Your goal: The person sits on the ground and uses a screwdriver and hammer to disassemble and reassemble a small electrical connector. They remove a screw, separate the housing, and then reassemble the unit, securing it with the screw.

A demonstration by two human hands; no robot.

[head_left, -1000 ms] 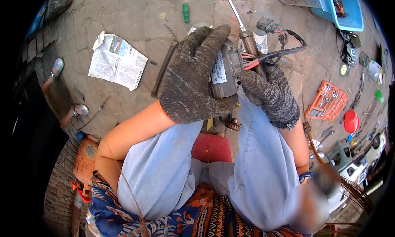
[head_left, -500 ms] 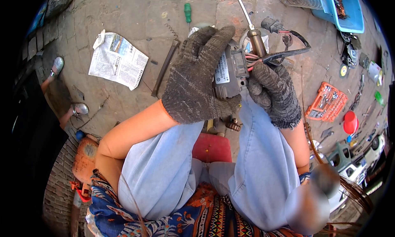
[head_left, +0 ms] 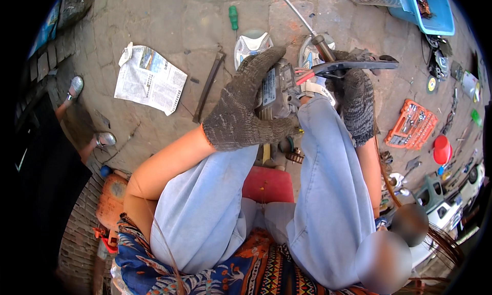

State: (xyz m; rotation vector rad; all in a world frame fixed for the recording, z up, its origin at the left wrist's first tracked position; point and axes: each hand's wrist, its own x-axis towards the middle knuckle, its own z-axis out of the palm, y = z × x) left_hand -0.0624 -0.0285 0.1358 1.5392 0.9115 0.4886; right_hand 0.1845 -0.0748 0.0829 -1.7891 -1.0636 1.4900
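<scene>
My left hand [head_left: 238, 103], in a dark knitted glove, grips a grey finned control box [head_left: 277, 92] with a label, fingers over the top and thumb below. Red and other wires [head_left: 305, 75] come out of its right side into a black-sleeved cable [head_left: 353, 66]. My right hand [head_left: 356, 97], gloved alike, is closed behind the cable, its fingers partly hidden. From it a long screwdriver [head_left: 323, 47] with a brownish handle slants up and left, its metal shaft pointing away from me. The box is held above my knees.
On the paving lie a newspaper sheet [head_left: 150, 79], a flat metal bar [head_left: 209, 85] and a green-handled screwdriver [head_left: 233, 18]. To the right are an orange socket set [head_left: 411, 125], a red cup [head_left: 442, 150] and a blue basin [head_left: 433, 23]. Another person's silver shoe [head_left: 106, 139] shows at left.
The box has tilted and moved slightly left and down. My right hand has shifted right, away from the box, and the cable now stretches straighter to the right. The screwdriver leans further left.
</scene>
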